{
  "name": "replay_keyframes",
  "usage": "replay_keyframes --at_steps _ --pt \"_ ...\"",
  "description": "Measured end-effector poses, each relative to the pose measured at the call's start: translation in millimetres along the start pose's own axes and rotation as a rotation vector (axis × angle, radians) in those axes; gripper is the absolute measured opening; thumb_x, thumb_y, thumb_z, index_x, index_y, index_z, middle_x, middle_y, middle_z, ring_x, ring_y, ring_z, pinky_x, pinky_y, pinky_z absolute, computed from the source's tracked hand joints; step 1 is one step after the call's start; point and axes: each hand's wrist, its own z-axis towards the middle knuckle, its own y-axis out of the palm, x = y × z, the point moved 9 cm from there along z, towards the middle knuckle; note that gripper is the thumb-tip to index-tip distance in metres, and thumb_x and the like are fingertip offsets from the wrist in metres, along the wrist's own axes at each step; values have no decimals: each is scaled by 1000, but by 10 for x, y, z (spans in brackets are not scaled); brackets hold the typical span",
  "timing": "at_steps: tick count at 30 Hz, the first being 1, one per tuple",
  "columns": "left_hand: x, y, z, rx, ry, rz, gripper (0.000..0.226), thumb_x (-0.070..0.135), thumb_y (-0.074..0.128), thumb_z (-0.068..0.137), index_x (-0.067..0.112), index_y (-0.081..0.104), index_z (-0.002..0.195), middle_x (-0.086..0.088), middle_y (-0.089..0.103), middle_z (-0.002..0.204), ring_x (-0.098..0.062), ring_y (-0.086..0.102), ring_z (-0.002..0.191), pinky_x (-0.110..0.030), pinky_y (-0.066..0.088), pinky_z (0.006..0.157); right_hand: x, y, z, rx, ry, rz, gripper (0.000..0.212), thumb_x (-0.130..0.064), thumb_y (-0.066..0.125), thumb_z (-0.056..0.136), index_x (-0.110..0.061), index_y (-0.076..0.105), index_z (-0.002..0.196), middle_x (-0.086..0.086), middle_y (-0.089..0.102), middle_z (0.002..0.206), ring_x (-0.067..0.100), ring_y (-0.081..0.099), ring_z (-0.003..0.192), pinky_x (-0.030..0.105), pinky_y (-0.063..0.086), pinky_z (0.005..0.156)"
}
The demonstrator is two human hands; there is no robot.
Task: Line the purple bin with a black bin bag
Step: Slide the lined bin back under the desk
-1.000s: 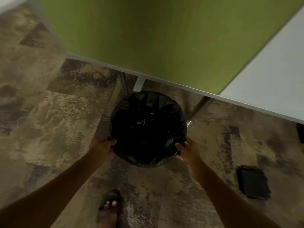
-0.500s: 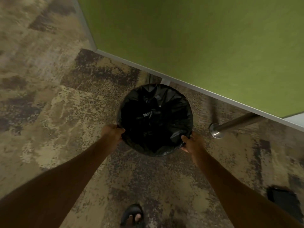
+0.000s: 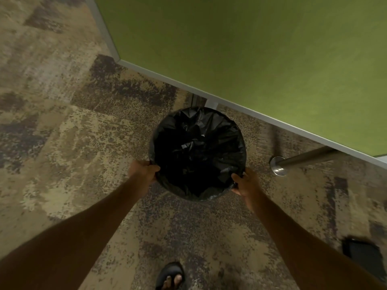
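A round bin stands on the carpet in front of me, seen from above. A black bin bag lines its inside and folds over the whole rim, so none of the purple shows. My left hand grips the bag-covered rim at the near left. My right hand grips the rim at the near right, fingers curled over the plastic. Both forearms reach in from the bottom of the view.
A green partition panel with a grey edge stands right behind the bin. A metal leg with a round foot is to the right. A dark floor box lies at lower right. My sandalled foot is below the bin.
The view has shifted left and closer, so the white desk top has left the frame. Both hands keep hold of the rim, and the bin sits a little nearer the panel.
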Motion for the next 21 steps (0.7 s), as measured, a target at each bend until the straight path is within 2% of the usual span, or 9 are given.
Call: replay_keyframes --at_steps 3,6,8,11,13,17,19,21 --pt "-44 -2 31 13 -20 4 28 -3 67 79 -5 62 106 -22 66 111 -36 67 95 -50 56 84 -11 -19 -23 5 8 -7 39 1 56 91 -7 48 129 17 52 137 41 52 122 45 51 76" --pt "-51 26 12 -6 -41 -5 31 -3 65 81 -4 60 111 -21 65 114 -36 66 98 -47 56 84 -45 -7 -60 -37 -19 -62 38 -4 54 93 -7 48 131 17 52 137 40 54 120 37 53 69" --pt "-65 40 13 -24 -46 -26 32 -3 63 82 -3 60 113 -19 64 113 -35 66 97 -41 57 76 -39 -16 -87 -55 -14 -49 38 -9 53 95 -10 48 132 13 52 136 34 55 119 33 52 69" --pt "-93 72 1 -54 -51 -60 31 0 64 83 0 58 114 -17 62 109 -25 63 81 -31 56 56 -5 -22 -137 -108 -17 -50 32 -20 46 99 -14 49 131 10 52 137 25 53 117 35 47 89" --pt "-127 74 6 -47 -57 -82 32 4 66 82 1 59 113 -15 61 111 -25 61 86 -34 55 65 49 -17 -156 -147 -6 -30 30 -27 43 100 -15 50 127 12 52 138 25 53 117 38 43 97" --pt "-206 102 40 -24 -55 -85 30 16 69 80 2 61 105 -13 63 114 -30 61 101 -41 53 83 167 21 -183 -229 87 102 52 -40 40 98 -14 37 142 13 46 145 28 47 130 40 36 108" --pt "-232 102 53 -4 -39 -73 30 21 69 79 3 59 102 -13 63 111 -30 60 100 -39 52 84 189 28 -229 -253 126 124 60 -47 38 97 -13 33 146 16 43 147 30 44 133 41 31 112" --pt "-258 93 51 22 -37 -46 48 30 71 75 3 56 111 -12 63 115 -30 60 101 -41 53 84 175 -4 -274 -224 128 101 65 -53 33 97 -12 29 147 19 39 149 33 38 137 43 27 114"
